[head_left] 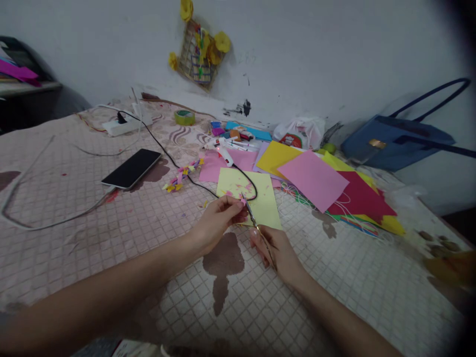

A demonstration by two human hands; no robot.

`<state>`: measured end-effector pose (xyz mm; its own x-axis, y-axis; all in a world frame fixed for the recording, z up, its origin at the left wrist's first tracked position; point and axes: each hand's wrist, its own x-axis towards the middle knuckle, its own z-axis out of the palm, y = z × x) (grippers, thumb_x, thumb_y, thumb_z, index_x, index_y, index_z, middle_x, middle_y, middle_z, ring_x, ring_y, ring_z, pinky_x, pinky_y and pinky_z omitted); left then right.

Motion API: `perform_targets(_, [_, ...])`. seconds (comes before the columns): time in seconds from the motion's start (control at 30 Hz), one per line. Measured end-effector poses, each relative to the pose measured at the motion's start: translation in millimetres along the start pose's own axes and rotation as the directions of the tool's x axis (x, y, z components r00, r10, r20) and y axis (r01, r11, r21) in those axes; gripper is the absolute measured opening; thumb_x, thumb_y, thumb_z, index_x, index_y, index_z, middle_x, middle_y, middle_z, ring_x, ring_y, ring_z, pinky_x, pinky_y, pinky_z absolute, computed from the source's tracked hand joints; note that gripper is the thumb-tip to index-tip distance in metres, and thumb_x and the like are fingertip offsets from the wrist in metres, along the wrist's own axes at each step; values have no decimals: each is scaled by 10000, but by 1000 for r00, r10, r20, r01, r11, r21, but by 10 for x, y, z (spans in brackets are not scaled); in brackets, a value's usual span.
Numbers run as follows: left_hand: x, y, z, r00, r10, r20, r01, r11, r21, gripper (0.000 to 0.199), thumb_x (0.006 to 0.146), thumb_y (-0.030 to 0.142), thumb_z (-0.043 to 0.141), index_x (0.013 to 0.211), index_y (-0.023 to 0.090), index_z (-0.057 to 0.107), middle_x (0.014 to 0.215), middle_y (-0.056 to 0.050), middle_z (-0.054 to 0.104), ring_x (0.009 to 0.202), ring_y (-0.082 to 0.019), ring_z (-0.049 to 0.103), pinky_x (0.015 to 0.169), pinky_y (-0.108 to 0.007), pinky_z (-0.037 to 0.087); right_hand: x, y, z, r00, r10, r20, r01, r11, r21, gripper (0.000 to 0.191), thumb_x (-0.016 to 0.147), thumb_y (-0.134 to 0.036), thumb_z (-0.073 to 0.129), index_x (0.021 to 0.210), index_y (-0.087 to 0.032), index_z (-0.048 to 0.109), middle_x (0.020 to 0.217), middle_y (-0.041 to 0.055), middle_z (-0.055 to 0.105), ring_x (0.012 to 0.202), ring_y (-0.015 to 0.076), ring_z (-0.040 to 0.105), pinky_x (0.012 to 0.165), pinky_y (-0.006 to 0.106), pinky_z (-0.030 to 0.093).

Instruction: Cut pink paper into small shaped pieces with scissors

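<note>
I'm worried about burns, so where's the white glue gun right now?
In the head view, the glue gun lies slightly left of and above centre, over a pink sheet and just beyond the pale yellow sheet, where its black cord curves.

The place looks like a room in a home used for paper craft. A small white hot-glue gun (225, 155) lies on a surface (320, 277) with a cream grid-patterned cover. In front of it are slim metal scissors (252, 217) and a pale yellow paper sheet (267, 198); to its right, a flat pink paper sheet (312, 178). Left of it lie a black-screened phone (132, 168) and a white power strip (124, 126). Beyond it, a yellow-flowered hanging (203, 54) decorates a marked pale wall (316, 49); far right sits a blue handbag (399, 126).
</note>
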<state>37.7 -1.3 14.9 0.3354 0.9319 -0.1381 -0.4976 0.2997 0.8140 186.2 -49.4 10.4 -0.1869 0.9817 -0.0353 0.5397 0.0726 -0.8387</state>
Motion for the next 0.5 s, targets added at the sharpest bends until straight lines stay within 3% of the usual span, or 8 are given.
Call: perform_targets(0.5, [29,-6,-37,999,14,46,-15,1000,20,123,724,235,593,743,122,548,718,-23,577,664,-94,555,731,-272,428,7,31,-22,999,30,15,-29,999,-27,388,829,-447,365,566,-173,447,428,-45,389,370,83,372,366,197,280])
